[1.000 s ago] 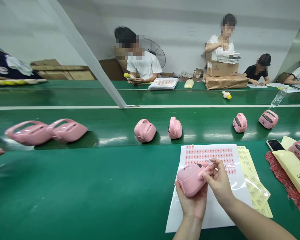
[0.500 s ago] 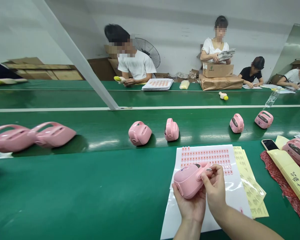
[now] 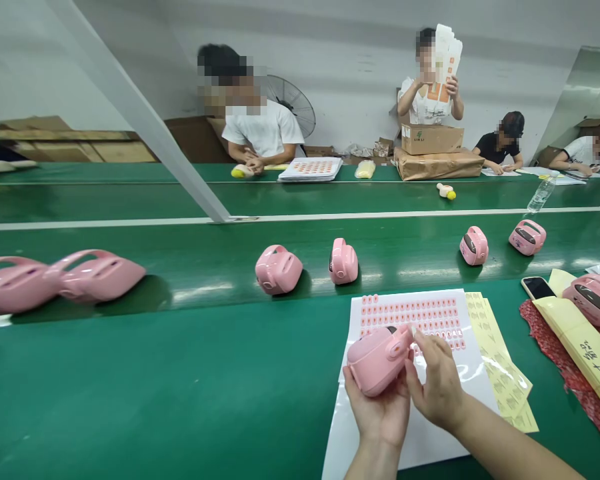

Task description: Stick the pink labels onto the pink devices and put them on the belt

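Observation:
My left hand cups a pink plastic device with a carry handle from below, holding it tilted over the sticker sheet. A small oval sticker shows on the round end of its handle. My right hand is beside the handle, its fingers apart and nothing visible between them; the index fingertip is at or very near the handle's edge. Beneath both hands lies a white sheet bearing rows of small oval stickers, with several gone from the top row.
Yellowish sticker sheets lie to the right, near a phone, red bubble wrap and more pink devices. Other pink devices stand along the green belt. Co-workers sit and stand across the line.
My right hand has loosened from the handle end and moved slightly right, fingers spreading. The oval sticker there is now uncovered. A co-worker opposite has raised printed cards.

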Demonstrator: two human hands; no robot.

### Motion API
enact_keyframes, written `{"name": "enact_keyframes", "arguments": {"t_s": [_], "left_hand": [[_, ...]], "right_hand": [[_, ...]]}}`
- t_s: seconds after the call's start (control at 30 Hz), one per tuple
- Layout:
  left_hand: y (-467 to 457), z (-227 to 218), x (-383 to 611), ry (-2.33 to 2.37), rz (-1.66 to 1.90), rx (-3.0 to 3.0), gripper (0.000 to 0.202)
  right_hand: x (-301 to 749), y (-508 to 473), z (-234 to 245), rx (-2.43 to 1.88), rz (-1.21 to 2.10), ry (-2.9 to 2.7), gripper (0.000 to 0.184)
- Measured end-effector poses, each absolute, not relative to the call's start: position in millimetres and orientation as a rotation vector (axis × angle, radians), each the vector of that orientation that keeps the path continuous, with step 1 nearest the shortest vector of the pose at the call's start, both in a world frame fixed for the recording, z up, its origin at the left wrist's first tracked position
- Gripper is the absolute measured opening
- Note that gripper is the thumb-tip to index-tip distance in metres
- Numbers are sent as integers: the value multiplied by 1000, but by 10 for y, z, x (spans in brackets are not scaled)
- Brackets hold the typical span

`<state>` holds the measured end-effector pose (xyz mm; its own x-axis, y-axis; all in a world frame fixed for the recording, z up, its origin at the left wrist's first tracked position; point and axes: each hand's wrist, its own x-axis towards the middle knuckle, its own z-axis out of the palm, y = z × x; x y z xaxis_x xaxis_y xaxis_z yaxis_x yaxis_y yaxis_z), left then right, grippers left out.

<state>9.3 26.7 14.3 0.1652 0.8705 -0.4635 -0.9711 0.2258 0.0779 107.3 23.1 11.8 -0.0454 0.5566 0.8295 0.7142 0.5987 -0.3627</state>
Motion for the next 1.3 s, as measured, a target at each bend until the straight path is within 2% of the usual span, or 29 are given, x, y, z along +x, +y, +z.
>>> {"name": "enact_keyframes", "arguments": {"t_s": [0.17,0.33,0.43,0.57,0.8,0.97,1.07,1.17,1.3], "left_hand": [[269,190,104,496,1384,-267,45],[304,-94,-160,304,1443,-14,35],[317,-221,-359,320,1436,41,34],[315,-194,-414,620,1558,-45,35],[341,-104,-302,929,1648,-14,45],[305,-158,-368,1066,1584,433,71],[226,-155,-362,1224,1601,960,86],[165,-163,-334,1221,1517,1385,86],[194,-230,-351,1061,1455,1498,88]], "right_hand": [[1014,309,119,-1263,346,-1542,61],[978,710,-49,-1221,773,-1483,53],[967,1165,-172,-1308,775,-1535,56],[815,1651,-257,-1292,768,-1605,63],[637,1685,-257,-1228,845,-1634,67],[806,1495,61,-1196,995,-1571,68],[1032,1253,475,-1033,1277,-1572,67],[1252,955,888,-898,1502,-1695,66],[1390,669,1129,-979,1588,-1802,67]]}}
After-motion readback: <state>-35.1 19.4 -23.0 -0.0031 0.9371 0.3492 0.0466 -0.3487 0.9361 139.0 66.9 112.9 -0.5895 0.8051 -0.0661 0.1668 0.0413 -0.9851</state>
